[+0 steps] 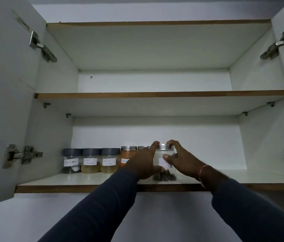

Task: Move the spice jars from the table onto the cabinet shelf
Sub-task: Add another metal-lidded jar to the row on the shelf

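White cabinet [155, 133] walls fill the view, both doors swung wide. The left grip [142, 163] and right grip [185, 163] both clasp the steel-lidded jar [159, 155]. The left wraps its side with the forefinger up at the lid rim. The right curls its fingers over the lid and presses its thumb on the glass front. That jar stands upright on the bottom shelf [85, 179], forward of the other jars and nearer the brown front edge. Whether its base rests fully on the shelf cannot be told. Dark bits lie in its bottom. Its white label carries handwriting that seems to start "Cl", the rest being under the right thumb.

Just left of the jar, another steel lid [144, 147] peeks over the left grip, its body hidden. Further left stands an orange jar [127, 154], also steel-lidded, its label half covered by the hand. Beyond it, three grey-lidded jars [91, 160] stand side by side near the back wall, and the handwriting on their white labels is too faint to read.

Right of the jar, open shelf surface runs to the cabinet side wall. Above the jar, the middle shelf [155, 93] sits well clear of the lid.

Dark blue sleeves cover both forearms, cut off by the lower frame edge, and a red thread [202, 172] circles the right wrist
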`<state>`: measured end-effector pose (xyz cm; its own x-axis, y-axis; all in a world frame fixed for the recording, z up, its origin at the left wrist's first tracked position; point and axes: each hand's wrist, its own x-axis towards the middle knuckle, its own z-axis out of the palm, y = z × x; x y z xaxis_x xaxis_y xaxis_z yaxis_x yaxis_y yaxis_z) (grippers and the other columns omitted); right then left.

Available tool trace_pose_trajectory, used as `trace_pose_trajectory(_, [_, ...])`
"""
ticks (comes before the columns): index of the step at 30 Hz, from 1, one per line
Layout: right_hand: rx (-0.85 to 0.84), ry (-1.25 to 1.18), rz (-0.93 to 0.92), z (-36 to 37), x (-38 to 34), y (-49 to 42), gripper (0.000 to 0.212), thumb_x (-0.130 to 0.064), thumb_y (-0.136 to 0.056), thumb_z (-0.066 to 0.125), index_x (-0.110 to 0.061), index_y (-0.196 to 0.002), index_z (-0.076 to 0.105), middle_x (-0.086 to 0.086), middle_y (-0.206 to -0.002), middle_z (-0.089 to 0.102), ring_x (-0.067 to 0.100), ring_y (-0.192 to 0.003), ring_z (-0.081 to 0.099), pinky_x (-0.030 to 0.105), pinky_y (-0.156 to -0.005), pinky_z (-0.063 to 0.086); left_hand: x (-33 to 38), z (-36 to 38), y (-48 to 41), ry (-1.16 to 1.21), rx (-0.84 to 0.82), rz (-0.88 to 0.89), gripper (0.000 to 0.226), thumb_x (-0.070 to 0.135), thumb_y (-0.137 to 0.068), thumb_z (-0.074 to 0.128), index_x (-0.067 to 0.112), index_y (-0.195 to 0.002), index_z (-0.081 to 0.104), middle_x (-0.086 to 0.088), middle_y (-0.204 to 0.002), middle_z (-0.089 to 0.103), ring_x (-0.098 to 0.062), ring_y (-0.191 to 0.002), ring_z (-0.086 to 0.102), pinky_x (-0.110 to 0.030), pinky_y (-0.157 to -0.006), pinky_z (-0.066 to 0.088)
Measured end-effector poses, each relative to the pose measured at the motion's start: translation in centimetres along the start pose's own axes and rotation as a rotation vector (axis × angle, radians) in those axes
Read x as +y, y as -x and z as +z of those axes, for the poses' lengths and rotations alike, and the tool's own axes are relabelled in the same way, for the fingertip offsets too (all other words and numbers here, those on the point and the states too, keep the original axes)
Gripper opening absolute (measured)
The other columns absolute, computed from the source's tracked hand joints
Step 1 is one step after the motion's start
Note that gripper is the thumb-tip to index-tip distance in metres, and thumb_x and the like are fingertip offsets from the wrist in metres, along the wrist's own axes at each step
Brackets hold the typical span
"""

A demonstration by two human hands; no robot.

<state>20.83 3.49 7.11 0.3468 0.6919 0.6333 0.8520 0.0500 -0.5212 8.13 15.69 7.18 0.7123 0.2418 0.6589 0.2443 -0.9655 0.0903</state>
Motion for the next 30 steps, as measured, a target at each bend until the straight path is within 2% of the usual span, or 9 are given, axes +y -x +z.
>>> trace_pose_trajectory(3, [-0.028,0.041,0.04,0.1,0.9,-1.5,0.046,-0.029,-0.098,0.052,-0.029,-0.137,0.029,0.008,-0.114,0.06,0.024,-0.097,0.061,0.031,-0.087,0.045,-1.3,0.2,-1.6,-0.231,-0.046,-0.002,0.093,0.048,-0.086,0.062,0.031,-0.153,-0.001,-0.01,-0.155,0.028,-0.028,-0.142,0.027,-0.041,-0.106,0.031])
trace_pose_trajectory(6, [-0.06,0.083,0.077,0.4,2.1,-3.2,0.048,-0.029,-0.098,0.051,-0.027,-0.139,0.026,0.014,-0.119,0.06,0.027,-0.1,0.059,0.037,-0.095,0.044,-2.6,0.4,-3.1,-0.375,-0.076,-0.008,0.092,0.048,-0.091,0.056,0.028,-0.152,-0.01,-0.008,-0.162,0.005,-0.027,-0.149,0.002,-0.051,-0.117,0.013])
trace_pose_trajectory(9, [-0.08,0.104,0.109,0.7,2.9,-4.7,0.048,-0.028,-0.099,0.05,-0.024,-0.14,0.024,0.016,-0.125,0.058,0.03,-0.108,0.06,0.043,-0.101,0.045,-3.9,0.6,-4.6,-0.365,-0.06,-0.022,0.088,0.041,-0.094,0.054,0.024,-0.153,-0.01,-0.008,-0.162,0.008,-0.025,-0.149,0.004,-0.049,-0.118,0.013])
trace_pose_trajectory(13, [-0.113,0.178,0.137,0.6,3.7,-6.3,0.047,-0.027,-0.099,0.049,-0.02,-0.138,0.024,0.014,-0.116,0.06,0.027,-0.1,0.061,0.041,-0.097,0.047,-4.9,2.0,-5.6,-0.337,-0.052,0.007,0.085,0.039,-0.093,0.054,0.023,-0.153,-0.004,-0.009,-0.153,0.032,-0.026,-0.139,0.031,-0.046,-0.114,0.022])
trace_pose_trajectory(15, [-0.133,0.232,0.147,0.6,4.0,-7.2,0.047,-0.028,-0.099,0.049,-0.017,-0.137,0.024,0.01,-0.103,0.059,0.021,-0.083,0.056,0.034,-0.081,0.047,-5.5,3.5,-5.5,-0.341,-0.053,0.03,0.082,0.039,-0.093,0.054,0.024,-0.153,0.001,-0.007,-0.154,0.031,-0.027,-0.139,0.031,-0.045,-0.114,0.022])
trace_pose_trajectory(17, [-0.149,0.282,0.169,0.6,4.2,-8.0,0.048,-0.03,-0.099,0.05,-0.016,-0.137,0.024,0.005,-0.092,0.053,0.013,-0.065,0.046,0.023,-0.06,0.039,-6.1,4.5,-5.3,-0.308,-0.046,0.034,0.081,0.039,-0.092,0.055,0.025,-0.153,0.004,-0.005,-0.16,0.019,-0.025,-0.146,0.018,-0.045,-0.116,0.017])
trace_pose_trajectory(20, [-0.166,0.331,0.207,0.6,4.7,-9.2,0.05,-0.033,-0.099,0.05,-0.018,-0.138,0.023,-0.002,-0.082,0.049,0.008,-0.057,0.038,0.021,-0.051,0.029,-6.5,4.6,-6.2,-0.346,-0.012,0.043,0.082,0.038,-0.092,0.056,0.025,-0.153,0.002,-0.008,-0.162,0.008,-0.026,-0.148,0.009,-0.045,-0.117,0.014])
trace_pose_trajectory(24, [-0.148,0.397,0.203,1.7,5.6,-10.4,0.041,-0.03,-0.1,0.047,-0.017,-0.134,0.027,-0.001,-0.076,0.05,0.009,-0.053,0.038,0.022,-0.049,0.029,-7.0,4.7,-7.6,-0.355,-0.077,0.03,0.082,0.035,-0.092,0.056,0.024,-0.153,0.004,-0.009,-0.161,0.011,-0.027,-0.147,0.013,-0.045,-0.116,0.017])
trace_pose_trajectory(30, [-0.118,0.377,0.164,2.6,7.1,-11.8,0.037,-0.026,-0.1,0.047,-0.014,-0.131,0.031,0.007,-0.088,0.055,0.019,-0.073,0.05,0.032,-0.075,0.04,-7.8,5.4,-8.8,-0.242,-0.067,0.016,0.08,0.029,-0.089,0.059,0.022,-0.153,0.011,-0.009,-0.159,0.02,-0.027,-0.145,0.02,-0.041,-0.113,0.026])
